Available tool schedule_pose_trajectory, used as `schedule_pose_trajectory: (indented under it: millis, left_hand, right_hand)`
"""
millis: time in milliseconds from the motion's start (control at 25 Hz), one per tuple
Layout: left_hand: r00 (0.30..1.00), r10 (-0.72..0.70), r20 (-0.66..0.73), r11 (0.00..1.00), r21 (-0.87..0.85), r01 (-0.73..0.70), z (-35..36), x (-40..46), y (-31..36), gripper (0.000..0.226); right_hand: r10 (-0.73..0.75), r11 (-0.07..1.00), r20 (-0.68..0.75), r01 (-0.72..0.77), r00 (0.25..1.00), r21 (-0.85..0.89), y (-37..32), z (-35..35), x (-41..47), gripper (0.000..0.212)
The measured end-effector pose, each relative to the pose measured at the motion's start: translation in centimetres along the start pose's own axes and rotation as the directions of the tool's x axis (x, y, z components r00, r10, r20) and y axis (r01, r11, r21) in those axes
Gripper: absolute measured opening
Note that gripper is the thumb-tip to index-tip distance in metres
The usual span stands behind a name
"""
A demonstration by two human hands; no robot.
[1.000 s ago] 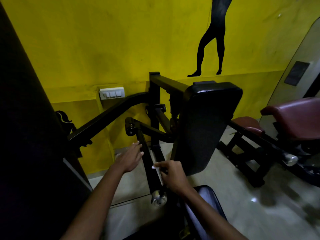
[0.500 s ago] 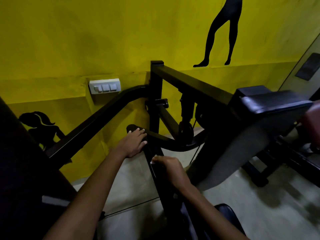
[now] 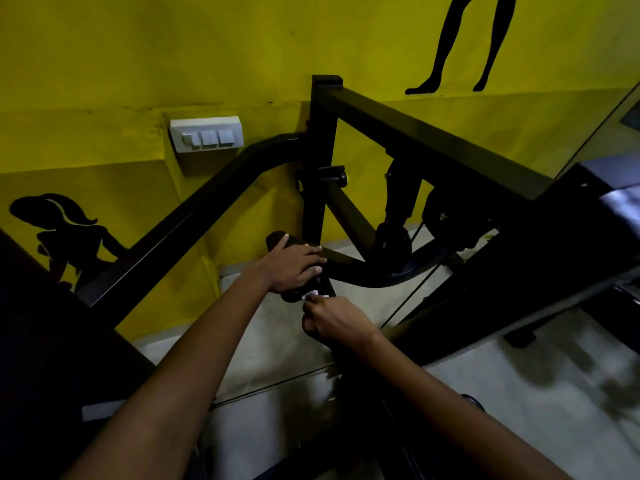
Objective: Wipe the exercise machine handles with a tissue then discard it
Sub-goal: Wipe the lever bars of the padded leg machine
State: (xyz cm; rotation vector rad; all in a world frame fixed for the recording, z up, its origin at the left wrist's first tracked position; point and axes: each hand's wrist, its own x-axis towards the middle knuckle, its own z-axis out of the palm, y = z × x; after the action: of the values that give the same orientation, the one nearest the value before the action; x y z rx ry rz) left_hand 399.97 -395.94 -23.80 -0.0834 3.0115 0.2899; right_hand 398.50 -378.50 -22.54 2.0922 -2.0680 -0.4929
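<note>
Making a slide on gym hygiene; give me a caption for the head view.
Left hand rests on the black machine handle while the right hand pinches a white tissue against it.

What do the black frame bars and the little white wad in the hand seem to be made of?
Frame bars: probably painted steel, going by the square edges and dull black sheen. Tissue: soft white paper, crumpled, pinched by the right hand; too small to be sure. The left hand rests on a rounded black handle, possibly rubber or foam.
</note>
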Motion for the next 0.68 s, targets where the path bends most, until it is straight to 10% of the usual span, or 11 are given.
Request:
schedule_pose_trajectory:
  millis: [400, 680]
  left_hand:
    - [0.999, 0.029, 0.017, 0.998, 0.055, -0.03, 0.9, -2.9, 5.1, 0.05]
    - [0.999, 0.01, 0.043, 1.0, 0.005, -0.01, 1.5, -5.8, 10.1, 0.052]
  right_hand:
    - [0.06, 0.986, 0.005, -0.058, 0.998, -0.156, -3.6, -1.7, -5.3, 0.01]
    - [0.08, 0.996, -0.048, -0.078, 0.996, 0.053, -5.9, -3.2, -12.3, 0.009]
